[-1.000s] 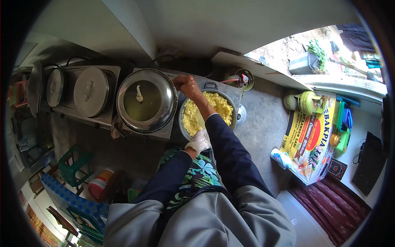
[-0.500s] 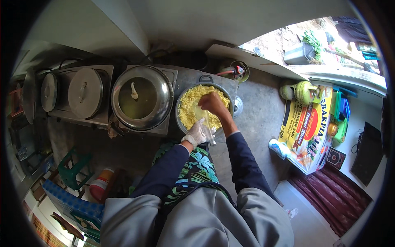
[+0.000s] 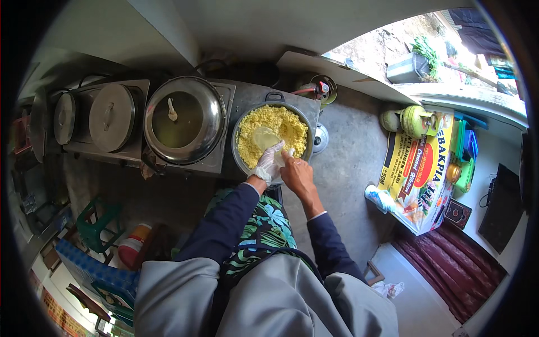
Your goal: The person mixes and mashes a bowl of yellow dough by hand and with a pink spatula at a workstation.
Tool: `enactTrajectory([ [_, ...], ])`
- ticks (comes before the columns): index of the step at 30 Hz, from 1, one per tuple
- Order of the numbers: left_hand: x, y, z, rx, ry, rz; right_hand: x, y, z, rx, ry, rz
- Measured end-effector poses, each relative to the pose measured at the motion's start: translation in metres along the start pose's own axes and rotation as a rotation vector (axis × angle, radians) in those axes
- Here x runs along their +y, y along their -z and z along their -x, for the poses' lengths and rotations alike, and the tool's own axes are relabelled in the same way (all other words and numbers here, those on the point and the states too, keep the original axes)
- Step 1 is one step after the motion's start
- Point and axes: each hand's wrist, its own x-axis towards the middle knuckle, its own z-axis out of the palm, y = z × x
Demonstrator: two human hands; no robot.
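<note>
i am watching 1 person bend over a deep round grey metal pot [image 3: 310,137] filled with crumbly yellow food [image 3: 289,128]. the left hand [image 3: 268,161], in a thin translucent plastic glove, reaches over the near part of the pot; its fingers lie close together at the near edge of a pale translucent rounded scoop-like piece [image 3: 264,138], which sits over the yellow food, left of the middle. how firmly they hold it, i cannot tell. the bare right hand [image 3: 298,175] is just beside, fingers curled narrow, tips by the glove; i cannot tell whether they hold anything. left of the pot stands a wide shiny steel-rimmed round vessel [image 3: 215,126], then 2 flat grey lids [image 3: 112,121] with handles.
</note>
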Motion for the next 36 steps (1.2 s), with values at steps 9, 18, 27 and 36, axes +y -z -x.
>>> enactTrajectory([
  [9,0.045,0.05,-0.047,-0.249,-0.495,-0.394,-0.046,-0.018,-0.064,0.027,0.419,0.382],
  [18,0.026,0.066,-0.067,0.054,-0.03,-0.62,0.018,-0.092,-0.018,0.18,-0.071,-0.169],
  [27,-0.02,0.05,-0.017,-0.264,-0.187,-0.31,-0.003,-0.034,-0.011,-0.123,0.249,0.357],
  [36,-0.002,0.06,-0.037,-0.007,0.028,-1.151,0.023,-0.075,0.005,0.126,-0.022,-0.15],
])
